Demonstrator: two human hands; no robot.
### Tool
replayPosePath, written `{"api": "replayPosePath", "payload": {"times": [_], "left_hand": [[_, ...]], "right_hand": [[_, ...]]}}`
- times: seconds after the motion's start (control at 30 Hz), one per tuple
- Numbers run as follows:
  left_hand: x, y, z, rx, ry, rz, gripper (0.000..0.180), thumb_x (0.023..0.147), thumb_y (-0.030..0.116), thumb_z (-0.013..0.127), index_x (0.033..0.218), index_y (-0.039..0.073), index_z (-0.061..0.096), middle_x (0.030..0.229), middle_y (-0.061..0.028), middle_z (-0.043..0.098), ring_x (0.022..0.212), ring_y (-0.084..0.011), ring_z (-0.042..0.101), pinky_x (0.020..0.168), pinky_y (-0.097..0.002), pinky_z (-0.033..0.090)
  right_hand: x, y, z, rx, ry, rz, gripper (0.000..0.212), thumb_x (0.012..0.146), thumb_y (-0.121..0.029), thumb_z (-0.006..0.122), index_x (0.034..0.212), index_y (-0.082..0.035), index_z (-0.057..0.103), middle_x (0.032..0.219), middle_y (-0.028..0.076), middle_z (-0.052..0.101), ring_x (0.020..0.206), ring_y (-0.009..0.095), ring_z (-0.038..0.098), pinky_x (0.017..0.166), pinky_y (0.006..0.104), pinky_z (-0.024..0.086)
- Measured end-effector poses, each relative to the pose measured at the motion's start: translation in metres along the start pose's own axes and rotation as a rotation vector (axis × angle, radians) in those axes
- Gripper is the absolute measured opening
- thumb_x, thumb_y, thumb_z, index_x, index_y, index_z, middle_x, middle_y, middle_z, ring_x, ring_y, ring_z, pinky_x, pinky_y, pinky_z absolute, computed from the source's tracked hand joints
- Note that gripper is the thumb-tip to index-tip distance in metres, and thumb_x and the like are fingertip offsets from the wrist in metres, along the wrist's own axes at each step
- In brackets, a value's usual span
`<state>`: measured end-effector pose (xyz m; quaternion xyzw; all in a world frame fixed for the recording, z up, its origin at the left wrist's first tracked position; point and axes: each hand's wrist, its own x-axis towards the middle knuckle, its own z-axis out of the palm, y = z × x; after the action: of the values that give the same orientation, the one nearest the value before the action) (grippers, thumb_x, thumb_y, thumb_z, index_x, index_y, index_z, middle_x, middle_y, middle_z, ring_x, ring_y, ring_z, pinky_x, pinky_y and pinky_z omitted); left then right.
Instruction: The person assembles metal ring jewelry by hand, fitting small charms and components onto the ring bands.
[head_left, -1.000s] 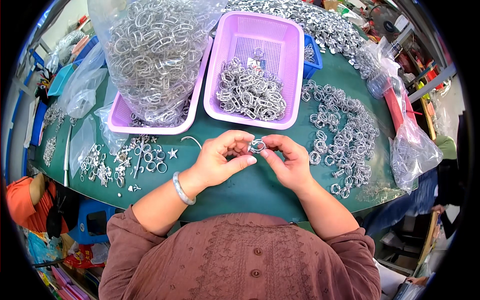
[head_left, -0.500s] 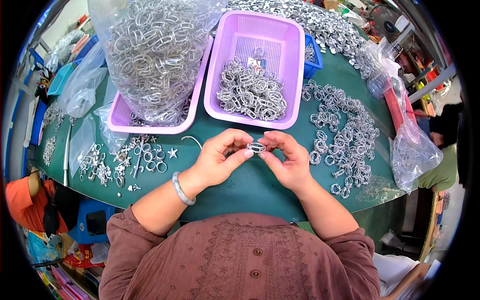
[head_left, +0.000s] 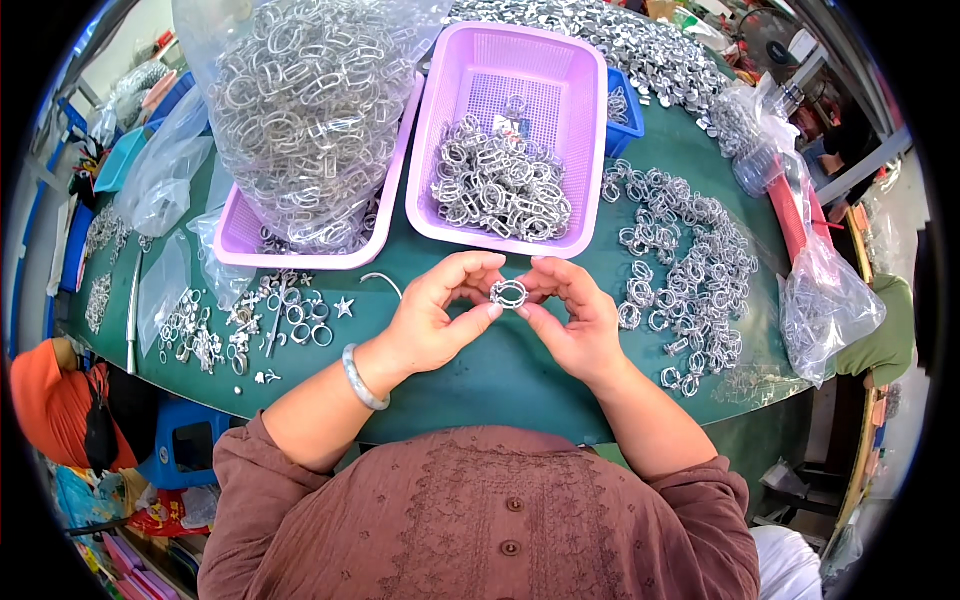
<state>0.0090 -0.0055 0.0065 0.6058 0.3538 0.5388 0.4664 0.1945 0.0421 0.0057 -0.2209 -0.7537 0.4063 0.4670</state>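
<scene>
Between my two hands I hold up a small silver metal ring (head_left: 510, 294), its round opening facing me. The fingertips and thumb of my left hand (head_left: 440, 312) pinch its left side. My right hand (head_left: 577, 318) pinches its right side in the same way. Just beyond my fingers stands a lilac basket (head_left: 422, 190) with a heap of similar silver rings (head_left: 500, 185) inside. To the right of my right hand, many more rings (head_left: 695, 260) lie loose on the green tabletop (head_left: 470, 400).
Left of the basket, a lilac tray (head_left: 300, 258) bears a bulging clear bag of rings (head_left: 305, 120). Loose rings and star-shaped pieces (head_left: 344, 306) lie at left. Flat silver parts (head_left: 640, 45) are piled at the back, near a blue bin (head_left: 628, 115). A plastic bag (head_left: 830, 310) hangs at right.
The ring has been tilted between my fingertips, so its round opening now shows more. My hands have stayed in nearly the same place. At right, people in the background have shifted.
</scene>
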Motion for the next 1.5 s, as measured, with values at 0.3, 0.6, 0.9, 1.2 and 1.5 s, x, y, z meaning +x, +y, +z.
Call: {"api": "replayPosePath", "payload": {"times": [0.3,0.6,0.9,1.2,1.5], "left_hand": [[0.0005,-0.0004,0.0005,-0.001,0.023,-0.069,0.044,0.082,-0.005,0.053,0.124,0.003,0.042,0.111,-0.0089,0.054,0.101,-0.0148,0.053,0.086,-0.0293,0.044],[0.0052,-0.0053,-0.0055,-0.38,-0.037,-0.189,0.042,0.088,0.004,0.049,0.129,0.003,0.037,0.115,-0.0104,0.053,0.106,-0.0173,0.052,0.087,-0.0308,0.045],[0.0048,-0.0048,-0.0056,-0.635,-0.019,-0.309,0.038,0.089,0.006,0.048,0.127,0.003,0.039,0.113,-0.0101,0.056,0.102,-0.0213,0.056,0.085,-0.0324,0.047],[0.0053,-0.0055,-0.0073,-0.727,-0.028,-0.331,0.035,0.09,0.007,0.047,0.125,0.003,0.041,0.112,-0.0128,0.057,0.101,-0.0221,0.057,0.085,-0.0326,0.048],[0.006,-0.0054,-0.0074,-0.728,-0.034,-0.329,0.036,0.09,0.008,0.048,0.125,0.003,0.04,0.111,-0.0135,0.057,0.1,-0.0223,0.057,0.086,-0.0336,0.047]], "right_hand": [[0.0002,-0.0025,0.0001,-0.01,0.027,-0.023,0.047,0.073,0.007,0.064,0.117,-0.001,0.048,0.095,0.013,0.063,0.083,0.019,0.063,0.071,0.0288,0.051],[-0.0011,-0.0055,0.0001,-0.022,0.056,-0.05,0.043,0.075,0.007,0.062,0.115,0.001,0.049,0.095,0.012,0.063,0.084,0.018,0.063,0.072,0.0287,0.051],[-0.0015,-0.0058,-0.0027,-0.017,-0.022,-0.054,0.042,0.08,0.01,0.054,0.12,0.004,0.043,0.102,0.015,0.059,0.094,0.02,0.059,0.077,0.031,0.051],[-0.0011,-0.0031,-0.0001,-0.047,0.087,-0.021,0.037,0.076,0.008,0.058,0.111,0.002,0.051,0.095,0.013,0.063,0.082,0.019,0.063,0.071,0.0285,0.051],[-0.0004,-0.0034,-0.0007,-0.057,0.085,-0.012,0.034,0.076,0.008,0.059,0.108,0.002,0.053,0.095,0.012,0.062,0.079,0.017,0.062,0.069,0.0271,0.05]]}}
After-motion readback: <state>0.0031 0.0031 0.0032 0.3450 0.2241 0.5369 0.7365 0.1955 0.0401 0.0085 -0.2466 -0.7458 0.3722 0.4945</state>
